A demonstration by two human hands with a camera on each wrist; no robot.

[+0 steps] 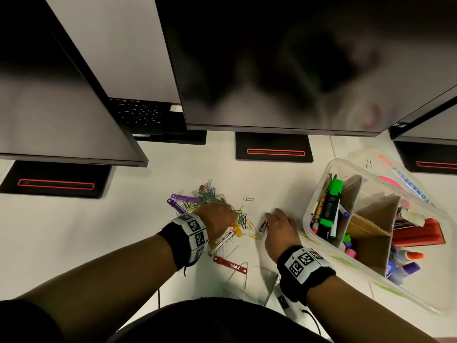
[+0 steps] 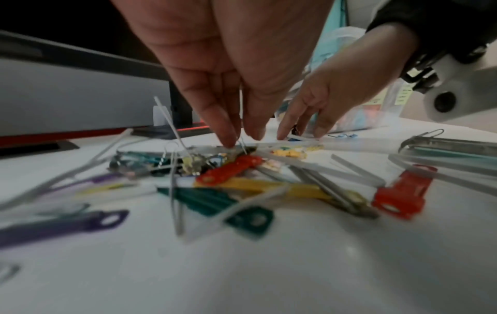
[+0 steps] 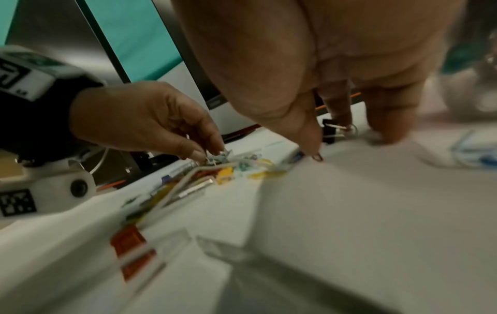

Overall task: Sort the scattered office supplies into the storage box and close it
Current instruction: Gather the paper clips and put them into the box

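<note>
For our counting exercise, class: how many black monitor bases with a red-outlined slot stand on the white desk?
3: left base, centre base, right base cut off at the picture's edge. More may hide behind the screens.

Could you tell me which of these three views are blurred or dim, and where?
Head view: sharp on the pile of clips, dark smeared reflections in the monitor. Left wrist view: left hand fairly sharp, foreground fasteners soft. Right wrist view: heavily motion-blurred, worst around the right hand and the desk.

Coloured paper clips (image 1: 243,219), fasteners (image 1: 230,264) heaped mid-desk; clear storage box (image 1: 319,194) open, right.
</note>
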